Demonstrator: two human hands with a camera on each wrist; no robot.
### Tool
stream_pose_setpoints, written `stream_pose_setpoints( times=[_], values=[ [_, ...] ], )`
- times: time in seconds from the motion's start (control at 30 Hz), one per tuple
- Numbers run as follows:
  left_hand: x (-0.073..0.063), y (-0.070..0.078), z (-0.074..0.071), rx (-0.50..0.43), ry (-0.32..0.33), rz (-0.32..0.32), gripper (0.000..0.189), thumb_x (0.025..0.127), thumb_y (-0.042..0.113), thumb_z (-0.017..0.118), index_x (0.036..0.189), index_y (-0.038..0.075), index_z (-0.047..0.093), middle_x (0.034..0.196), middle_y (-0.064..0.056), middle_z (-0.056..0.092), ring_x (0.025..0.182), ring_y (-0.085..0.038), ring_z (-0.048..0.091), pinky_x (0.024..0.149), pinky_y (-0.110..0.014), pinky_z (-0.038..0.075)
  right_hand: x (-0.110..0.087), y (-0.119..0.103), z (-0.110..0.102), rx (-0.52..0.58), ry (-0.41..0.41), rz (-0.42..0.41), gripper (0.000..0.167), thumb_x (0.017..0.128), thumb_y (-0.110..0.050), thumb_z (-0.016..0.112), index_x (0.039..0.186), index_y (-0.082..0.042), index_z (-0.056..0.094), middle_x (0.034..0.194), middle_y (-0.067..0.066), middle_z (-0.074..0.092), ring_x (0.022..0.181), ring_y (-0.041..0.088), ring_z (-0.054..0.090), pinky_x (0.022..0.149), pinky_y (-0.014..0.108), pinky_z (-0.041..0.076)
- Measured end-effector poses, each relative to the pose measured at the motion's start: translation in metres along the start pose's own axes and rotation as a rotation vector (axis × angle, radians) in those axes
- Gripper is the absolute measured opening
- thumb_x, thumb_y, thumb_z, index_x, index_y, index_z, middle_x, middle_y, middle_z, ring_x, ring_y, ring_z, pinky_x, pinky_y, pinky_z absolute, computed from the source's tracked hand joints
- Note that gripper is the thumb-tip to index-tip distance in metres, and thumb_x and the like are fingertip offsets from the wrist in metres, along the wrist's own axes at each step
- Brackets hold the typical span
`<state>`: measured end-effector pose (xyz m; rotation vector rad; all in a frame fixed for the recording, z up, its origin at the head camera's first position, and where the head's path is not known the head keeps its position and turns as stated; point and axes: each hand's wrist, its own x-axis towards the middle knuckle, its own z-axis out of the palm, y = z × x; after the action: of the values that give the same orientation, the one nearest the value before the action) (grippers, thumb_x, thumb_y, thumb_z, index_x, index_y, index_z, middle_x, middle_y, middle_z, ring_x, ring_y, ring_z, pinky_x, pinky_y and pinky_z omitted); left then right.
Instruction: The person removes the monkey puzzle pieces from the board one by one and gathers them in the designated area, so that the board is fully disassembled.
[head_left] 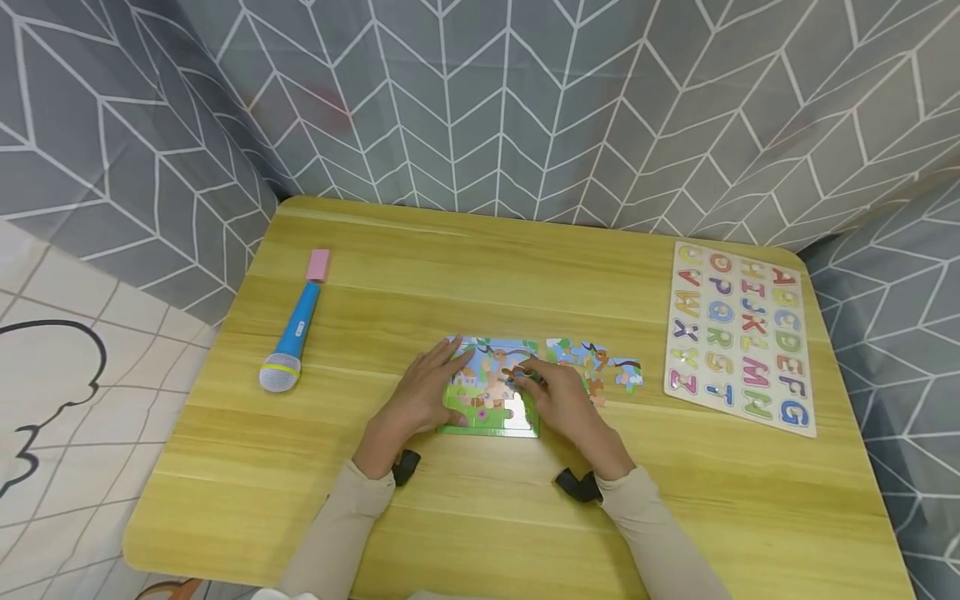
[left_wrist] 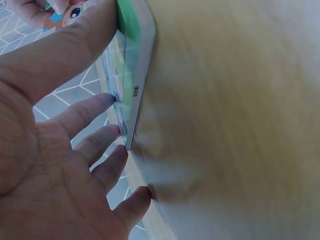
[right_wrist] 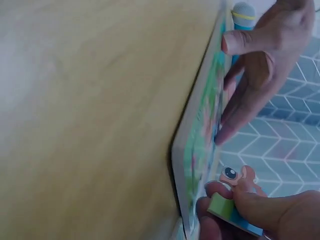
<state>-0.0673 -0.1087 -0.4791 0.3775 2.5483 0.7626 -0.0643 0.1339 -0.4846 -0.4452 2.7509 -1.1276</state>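
A jigsaw puzzle board [head_left: 487, 432] with a green border lies on the table in front of me, partly filled with a cartoon picture. My left hand [head_left: 422, 392] rests along its left side, thumb on the near part and fingers spread toward the far edge, as the left wrist view also shows. Over the board's right half, my right hand [head_left: 564, 403] pinches a puzzle piece [right_wrist: 231, 173] between thumb and fingers. A large cartoon eye shows on that piece, with green and blue at its lower part. Loose puzzle pieces [head_left: 628, 372] lie just right of the board, some hidden by the right hand.
An alphabet board [head_left: 735, 333] with coloured letters lies at the right of the wooden table [head_left: 480, 517]. On the left are a blue toy microphone [head_left: 295, 333] and a pink block [head_left: 318, 265]. Patterned grey curtains [head_left: 480, 108] hang behind the table.
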Motion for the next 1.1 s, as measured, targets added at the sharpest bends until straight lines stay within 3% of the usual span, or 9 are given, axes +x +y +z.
stream_pose_setpoints(
  times=[0.2, 0.37, 0.47, 0.6, 0.73, 0.93, 1.1],
  values=[
    [0.000, -0.001, 0.001, -0.009, -0.005, -0.002, 0.109, 0.069, 0.027, 0.091, 0.159, 0.017, 0.030, 0.171, -0.004, 0.011, 0.160, -0.028, 0.007, 0.130, -0.055, 0.006, -0.010, 0.007, -0.019, 0.089, 0.067, 0.040, 0.026, 0.097, -0.018, 0.066, 0.120, -0.006, 0.070, 0.090, 0.009, 0.076, 0.079, 0.024, 0.074, 0.072, 0.037, 0.064],
    [0.000, -0.001, 0.001, -0.016, -0.008, -0.001, 0.110, 0.068, 0.027, 0.092, 0.159, 0.017, 0.031, 0.171, -0.004, 0.011, 0.160, -0.029, 0.007, 0.130, -0.055, 0.005, -0.023, 0.022, -0.035, 0.126, 0.107, 0.165, 0.029, 0.099, -0.018, 0.065, 0.126, -0.007, 0.065, 0.077, 0.013, 0.067, 0.065, 0.019, 0.063, 0.055, 0.026, 0.053],
    [0.000, -0.001, 0.001, -0.017, -0.007, 0.003, 0.110, 0.068, 0.027, 0.092, 0.159, 0.016, 0.031, 0.171, -0.004, 0.011, 0.160, -0.029, 0.007, 0.130, -0.056, 0.005, -0.031, 0.032, -0.043, 0.163, 0.128, 0.240, 0.029, 0.099, -0.018, 0.064, 0.126, -0.007, 0.060, 0.079, 0.015, 0.068, 0.061, 0.019, 0.061, 0.048, 0.025, 0.047],
    [0.000, -0.001, 0.000, -0.018, -0.002, 0.008, 0.111, 0.067, 0.027, 0.092, 0.158, 0.016, 0.031, 0.171, -0.005, 0.011, 0.160, -0.030, 0.008, 0.130, -0.057, 0.006, -0.040, 0.047, -0.050, 0.179, 0.220, 0.269, 0.027, 0.100, -0.016, 0.063, 0.125, -0.006, 0.060, 0.088, 0.016, 0.075, 0.067, 0.019, 0.068, 0.051, 0.023, 0.052],
    [0.000, -0.002, 0.000, -0.011, -0.006, 0.009, 0.110, 0.068, 0.028, 0.092, 0.159, 0.016, 0.031, 0.171, -0.005, 0.011, 0.160, -0.030, 0.007, 0.130, -0.057, 0.007, -0.049, 0.060, -0.056, 0.144, 0.301, 0.282, 0.027, 0.100, -0.019, 0.062, 0.124, -0.006, 0.063, 0.084, 0.015, 0.074, 0.069, 0.016, 0.068, 0.057, 0.019, 0.053],
    [0.001, -0.002, 0.000, -0.013, -0.007, 0.014, 0.110, 0.069, 0.028, 0.092, 0.159, 0.016, 0.030, 0.172, -0.004, 0.010, 0.160, -0.029, 0.007, 0.130, -0.057, 0.007, -0.061, 0.071, -0.061, 0.139, 0.273, 0.377, 0.031, 0.101, -0.023, 0.062, 0.126, -0.005, 0.060, 0.081, 0.014, 0.071, 0.065, 0.009, 0.065, 0.058, 0.019, 0.050],
    [0.002, -0.003, 0.000, -0.014, -0.001, 0.020, 0.109, 0.068, 0.029, 0.091, 0.159, 0.016, 0.031, 0.171, -0.005, 0.011, 0.160, -0.030, 0.007, 0.129, -0.058, 0.007, -0.069, 0.074, -0.059, 0.169, 0.219, 0.411, 0.029, 0.101, -0.020, 0.061, 0.125, -0.003, 0.060, 0.082, 0.014, 0.072, 0.068, 0.003, 0.066, 0.064, 0.018, 0.056]
  ],
)
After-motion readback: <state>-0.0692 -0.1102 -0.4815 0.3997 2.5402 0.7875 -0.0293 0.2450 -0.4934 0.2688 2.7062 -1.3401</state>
